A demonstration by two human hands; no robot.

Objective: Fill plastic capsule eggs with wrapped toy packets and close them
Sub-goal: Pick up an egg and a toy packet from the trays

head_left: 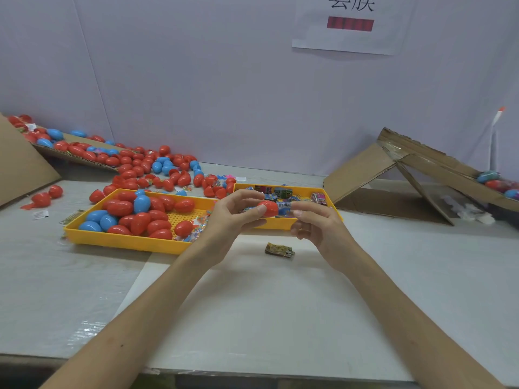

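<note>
Now left hand (238, 213) curls round red egg half (269, 208), mouth seemingly facing 3 o'clock; right hand (316, 224) pinches wrapped packet (283, 206) just at 3 o'clock of egg, long axis 9-to-3, both above yellow tray (273, 224); push likely toward 9 o'clock

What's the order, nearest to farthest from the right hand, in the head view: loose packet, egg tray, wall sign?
1. loose packet: on the table just left of the right hand, on the person's side of it.
2. egg tray: farther off to the left.
3. wall sign: high on the back wall.
</note>
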